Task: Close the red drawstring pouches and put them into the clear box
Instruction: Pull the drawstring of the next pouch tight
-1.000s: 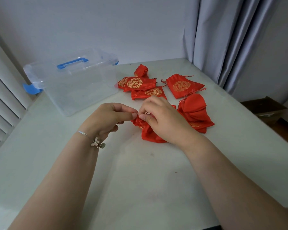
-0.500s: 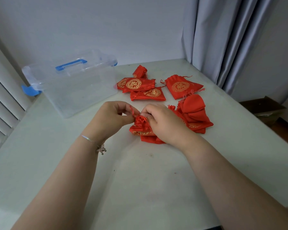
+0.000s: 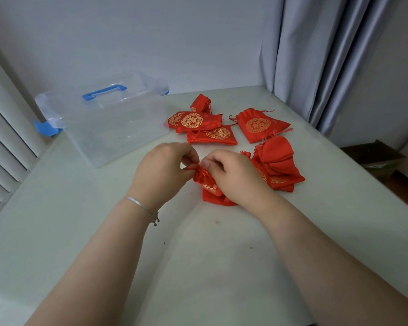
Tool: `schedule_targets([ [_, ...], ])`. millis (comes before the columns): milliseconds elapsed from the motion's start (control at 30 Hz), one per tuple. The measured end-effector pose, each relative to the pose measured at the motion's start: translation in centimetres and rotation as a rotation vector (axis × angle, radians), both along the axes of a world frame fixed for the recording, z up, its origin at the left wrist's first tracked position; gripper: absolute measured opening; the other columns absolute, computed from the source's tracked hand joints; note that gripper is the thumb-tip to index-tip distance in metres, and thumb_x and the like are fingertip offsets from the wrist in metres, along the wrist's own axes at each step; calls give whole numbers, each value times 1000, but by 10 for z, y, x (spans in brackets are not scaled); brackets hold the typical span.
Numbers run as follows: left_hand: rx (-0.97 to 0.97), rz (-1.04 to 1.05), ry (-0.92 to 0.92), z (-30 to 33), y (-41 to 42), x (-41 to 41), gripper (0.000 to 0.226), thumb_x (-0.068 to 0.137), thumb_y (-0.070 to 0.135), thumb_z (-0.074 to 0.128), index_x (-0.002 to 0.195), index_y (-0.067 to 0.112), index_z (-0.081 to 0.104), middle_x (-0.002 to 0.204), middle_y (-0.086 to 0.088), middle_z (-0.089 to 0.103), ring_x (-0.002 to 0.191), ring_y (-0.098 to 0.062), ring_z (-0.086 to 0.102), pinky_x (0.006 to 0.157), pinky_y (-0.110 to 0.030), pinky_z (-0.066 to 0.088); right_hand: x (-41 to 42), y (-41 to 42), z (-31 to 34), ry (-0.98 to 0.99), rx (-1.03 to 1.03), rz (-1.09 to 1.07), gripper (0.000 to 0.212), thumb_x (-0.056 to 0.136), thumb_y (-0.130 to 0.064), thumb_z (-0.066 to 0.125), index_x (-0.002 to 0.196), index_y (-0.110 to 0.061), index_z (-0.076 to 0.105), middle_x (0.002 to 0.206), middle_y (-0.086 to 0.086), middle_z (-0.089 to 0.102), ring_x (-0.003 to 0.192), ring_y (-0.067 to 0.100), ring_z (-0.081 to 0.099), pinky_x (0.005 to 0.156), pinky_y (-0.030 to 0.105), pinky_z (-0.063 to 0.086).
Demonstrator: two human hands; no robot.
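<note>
While the pouch [image 3: 210,187] lies on the table [image 3: 222,255], its mouth gathered, the left hand [image 3: 161,170] pinches its cord and the right hand [image 3: 231,175] grips its neck: closing step. Next, probably a carry to the clear box [image 3: 113,121], which looks empty.

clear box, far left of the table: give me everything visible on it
The clear box is a see-through plastic tub with a rounded rim and a blue carry handle showing at its far side, plus blue latches: one at the left end, another at the far right corner. It rests on the pale table, tipped toward the camera. No pouches show inside. Neither hand touches it; the nearest red pouches lie just to its right.
</note>
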State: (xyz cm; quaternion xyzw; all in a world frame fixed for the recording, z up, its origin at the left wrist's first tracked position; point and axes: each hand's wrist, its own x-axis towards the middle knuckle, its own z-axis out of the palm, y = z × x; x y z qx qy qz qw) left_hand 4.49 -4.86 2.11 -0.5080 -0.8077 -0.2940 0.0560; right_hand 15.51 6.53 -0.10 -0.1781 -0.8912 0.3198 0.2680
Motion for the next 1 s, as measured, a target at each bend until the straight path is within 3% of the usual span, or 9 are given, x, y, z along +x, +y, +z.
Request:
schedule_targets([
  [100,133,-96,115,-5,3,-4,13,75,9,72,85,18,70,76,11,61,68,-2,39,62,-12,32,3,9,2,44,-399,38,19,95,-15,54,104,-20,70,84,-8,67,70,-6,58,68,9,40],
  [233,235,-210,123,-7,3,-5,11,73,12,69,83,15,72,73,11,57,69,-4,40,61,-13,36,6,15,6,84,-572,214,24,91,-3,56,95,-22,71,87,-1,72,79,0,62,77,13,47],
  [367,260,-236,116,-7,4,-5,11,73,14,69,83,13,72,73,9,56,68,-5,41,60,-17,38,9,19,8,84,-486,207,24,88,-4,63,92,-26,72,98,20,70,84,15,58,83,28,46],
  [533,251,-236,173,-6,5,-4,15,72,15,68,86,14,75,75,12,51,73,0,36,64,-8,33,13,21,12,89,-426,189,22,85,-4,66,83,-25,71,79,-5,70,76,3,60,73,15,48],
  [733,297,-243,216,-5,4,-4,20,74,9,65,90,13,76,85,2,68,78,-14,53,68,-28,46,7,13,11,126,-399,83,23,83,-6,63,69,-24,59,55,-19,55,55,-3,49,58,16,38],
  [867,339,-255,147,-4,4,1,27,71,-1,59,89,11,75,85,4,72,82,-11,61,74,-32,50,5,8,11,127,-341,22,21,82,-12,60,66,-23,52,47,-17,49,48,0,43,52,16,33],
  [1000,381,-229,89,-4,2,-2,17,78,5,63,89,12,74,86,5,71,81,-7,65,76,-31,53,5,9,11,82,-277,-23,15,84,-15,59,72,-23,54,62,-9,56,55,2,49,54,16,37],
])
